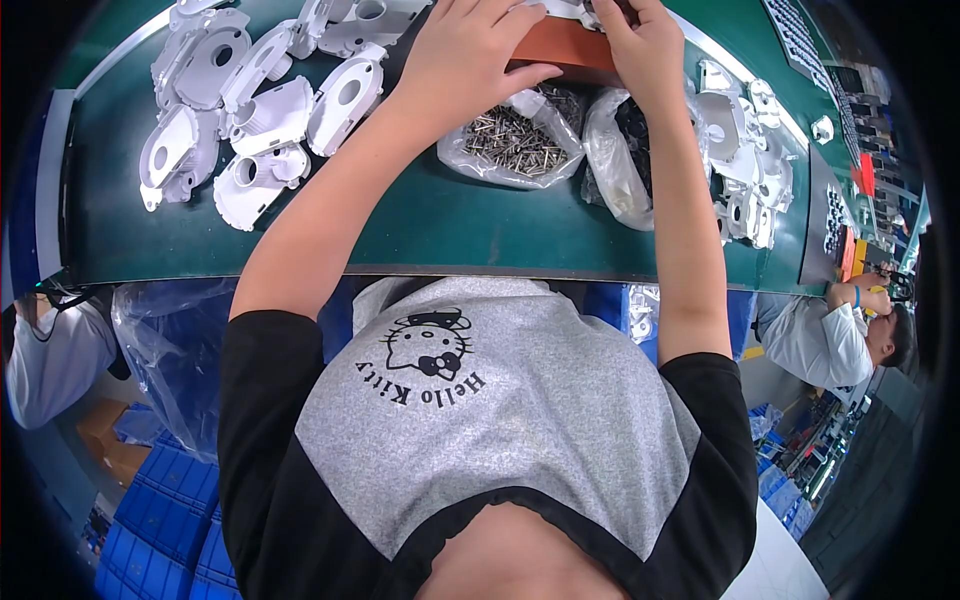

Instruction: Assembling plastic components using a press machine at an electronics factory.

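At the top edge of the view, both my hands are at a reddish-brown block [565, 48]. A white part [572, 9] lies on the block, mostly cut off by the edge. My left hand [470, 50] is over the block's left end, its thumb stretched out and apart from the fingers; some fingertips leave the picture. My right hand [645, 50] is at the right end, thumb and fingers curled together around something small that I cannot make out. Just below the block sit an open plastic bag of metal screws [515, 145] and a bag with black pieces [625, 165].
White molded housings [265, 115] are heaped on the green table [400, 235] at left, with smaller white parts [745, 165] at right. Black trays [825, 215] stand farther right. A co-worker [825, 335] sits at right; another person's sleeve [60, 355] shows at left, above blue crates [160, 510].
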A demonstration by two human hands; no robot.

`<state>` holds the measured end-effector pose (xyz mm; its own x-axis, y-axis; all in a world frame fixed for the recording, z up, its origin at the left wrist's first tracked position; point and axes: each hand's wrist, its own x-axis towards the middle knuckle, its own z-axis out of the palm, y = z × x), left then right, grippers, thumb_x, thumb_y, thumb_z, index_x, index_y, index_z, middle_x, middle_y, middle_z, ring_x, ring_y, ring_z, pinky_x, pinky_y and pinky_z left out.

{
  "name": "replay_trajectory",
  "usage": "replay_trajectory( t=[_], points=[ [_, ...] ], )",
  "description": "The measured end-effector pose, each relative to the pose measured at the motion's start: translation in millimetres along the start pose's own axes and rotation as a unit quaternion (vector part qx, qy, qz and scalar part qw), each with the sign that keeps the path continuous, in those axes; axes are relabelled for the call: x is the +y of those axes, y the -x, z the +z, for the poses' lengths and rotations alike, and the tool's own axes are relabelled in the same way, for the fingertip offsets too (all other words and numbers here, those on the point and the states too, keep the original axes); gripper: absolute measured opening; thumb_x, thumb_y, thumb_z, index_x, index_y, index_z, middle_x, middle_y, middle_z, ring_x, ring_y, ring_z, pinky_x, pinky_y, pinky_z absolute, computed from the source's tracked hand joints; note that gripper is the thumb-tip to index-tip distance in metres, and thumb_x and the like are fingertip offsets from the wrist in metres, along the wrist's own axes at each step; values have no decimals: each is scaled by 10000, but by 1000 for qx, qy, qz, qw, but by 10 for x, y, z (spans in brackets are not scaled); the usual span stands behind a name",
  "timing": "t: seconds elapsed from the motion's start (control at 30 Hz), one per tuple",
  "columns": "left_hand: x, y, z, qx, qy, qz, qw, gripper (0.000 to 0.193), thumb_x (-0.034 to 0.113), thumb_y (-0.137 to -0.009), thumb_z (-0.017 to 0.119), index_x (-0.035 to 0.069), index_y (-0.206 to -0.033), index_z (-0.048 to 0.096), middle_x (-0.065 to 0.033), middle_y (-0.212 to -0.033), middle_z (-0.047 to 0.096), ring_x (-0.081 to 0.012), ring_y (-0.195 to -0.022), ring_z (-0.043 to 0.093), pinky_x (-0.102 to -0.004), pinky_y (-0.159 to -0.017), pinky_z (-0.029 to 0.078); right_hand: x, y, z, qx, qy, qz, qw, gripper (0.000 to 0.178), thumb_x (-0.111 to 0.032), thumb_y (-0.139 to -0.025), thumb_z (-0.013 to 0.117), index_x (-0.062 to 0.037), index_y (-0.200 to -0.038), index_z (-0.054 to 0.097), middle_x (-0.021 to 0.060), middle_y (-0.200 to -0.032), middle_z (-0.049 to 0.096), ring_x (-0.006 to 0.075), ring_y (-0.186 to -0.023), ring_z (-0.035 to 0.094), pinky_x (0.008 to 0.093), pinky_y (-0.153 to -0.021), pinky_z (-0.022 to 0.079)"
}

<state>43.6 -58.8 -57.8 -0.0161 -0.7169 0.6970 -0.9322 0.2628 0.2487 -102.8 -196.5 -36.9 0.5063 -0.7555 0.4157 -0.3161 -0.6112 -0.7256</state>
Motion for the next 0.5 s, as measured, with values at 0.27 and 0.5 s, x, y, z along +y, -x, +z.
replay_trajectory(
  t=[0.27, 0.5],
  points=[
    [5, -2, -9, 1, 18, -5, 1000, 543, 329, -740, 749, -11, -1124, 572, -165, -1176, 538, -351, -1137, 482, -443, -1003, 386, 7, 5, 6, 4, 5, -5, 1000, 124, -99, -886, 614, 17, -846, 634, 35, -661, 602, 76, -602, 544, 239, -562, 437],
    [5, -2, -15, -4, 17, -9, 1000, 544, 332, -745, 746, -14, -1127, 570, -169, -1183, 533, -356, -1142, 479, -445, -1006, 384, 1, 5, 3, 7, 19, -15, 1000, 128, -103, -885, 617, 17, -844, 632, 41, -658, 597, 80, -597, 536, 243, -558, 433]
  ],
)
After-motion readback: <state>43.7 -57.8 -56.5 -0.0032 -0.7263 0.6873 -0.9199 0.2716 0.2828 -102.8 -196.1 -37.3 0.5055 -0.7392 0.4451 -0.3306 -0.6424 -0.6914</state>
